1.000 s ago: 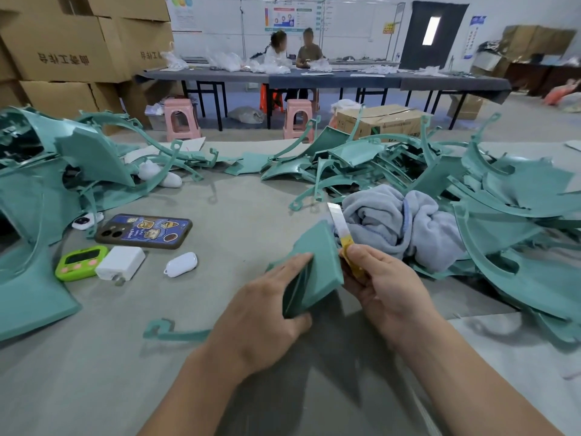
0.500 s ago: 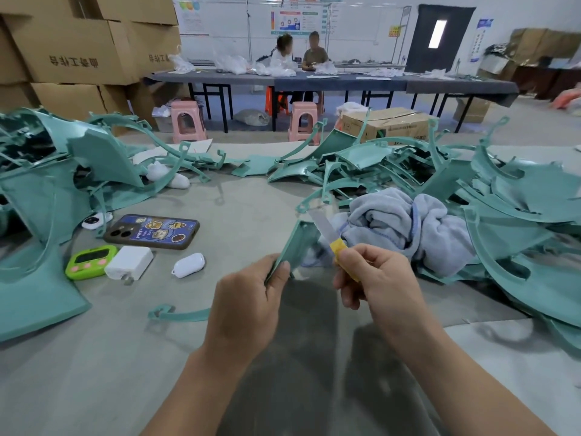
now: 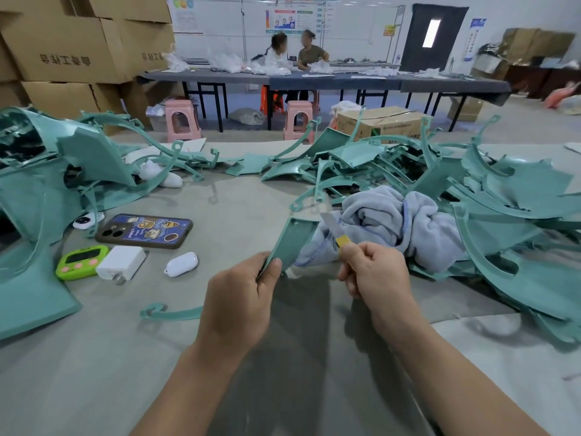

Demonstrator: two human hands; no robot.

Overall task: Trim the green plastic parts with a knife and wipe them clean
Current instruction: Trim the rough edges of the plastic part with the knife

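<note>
We note left hand [image 3: 235, 306] grasping green part [image 3: 290, 242], right hand [image 3: 374, 272] grasping knife [image 3: 333, 229]; trimming underway, towel [image 3: 393, 221] unused, right pile [image 3: 503, 199] pending.

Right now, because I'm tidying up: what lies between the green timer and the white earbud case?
A white charger, between the green timer and the white earbud case; head view shows it.

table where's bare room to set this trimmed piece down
Bare table shows at the front left, below the loose green strip. Another open patch sits mid-table, bordered by the phone, the towel and the far heap of parts. Crowded: the right pile and the left pile.
</note>
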